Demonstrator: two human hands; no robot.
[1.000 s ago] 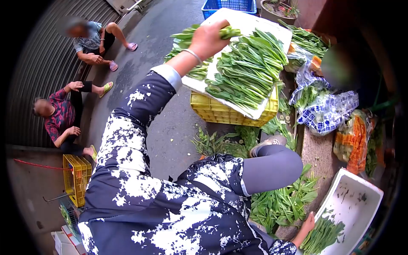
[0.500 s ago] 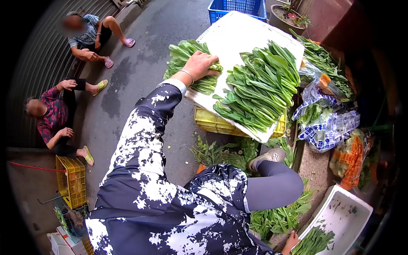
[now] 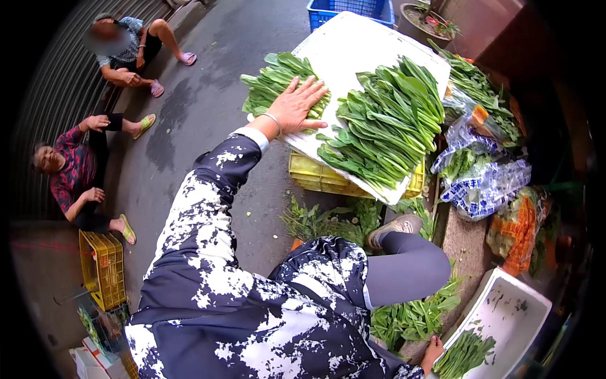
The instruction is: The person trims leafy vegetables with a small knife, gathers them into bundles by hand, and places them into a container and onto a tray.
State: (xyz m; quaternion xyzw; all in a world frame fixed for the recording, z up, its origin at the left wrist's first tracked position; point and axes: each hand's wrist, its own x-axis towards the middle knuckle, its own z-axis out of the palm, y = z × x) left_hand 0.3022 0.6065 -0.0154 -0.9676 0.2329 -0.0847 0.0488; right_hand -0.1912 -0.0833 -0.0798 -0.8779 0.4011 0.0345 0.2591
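Note:
My left hand (image 3: 295,108) lies palm down with its fingers spread over a bundle of leafy greens (image 3: 278,79). This bundle rests on the left side of a white foam board (image 3: 341,44). To its right, a larger pile of leafy greens (image 3: 394,120) covers much of the board, stems toward me. At the lower right, my right hand (image 3: 433,351) is partly in view beside the rim of a white foam box (image 3: 521,309). Its fingers look curled, and what they hold is hidden. A small bunch of greens (image 3: 467,354) lies in that box, close to this hand.
A yellow crate (image 3: 315,174) supports the board, and a blue crate (image 3: 353,9) stands behind it. Bagged vegetables (image 3: 480,183) line the right side. Loose greens (image 3: 416,316) lie by my leg. Two people (image 3: 76,164) sit at the left, near another yellow crate (image 3: 104,265).
My left hand has loosened from its curled grip on the bundle and now spreads flat over it. My right hand stays beside the foam box. The view has shifted slightly.

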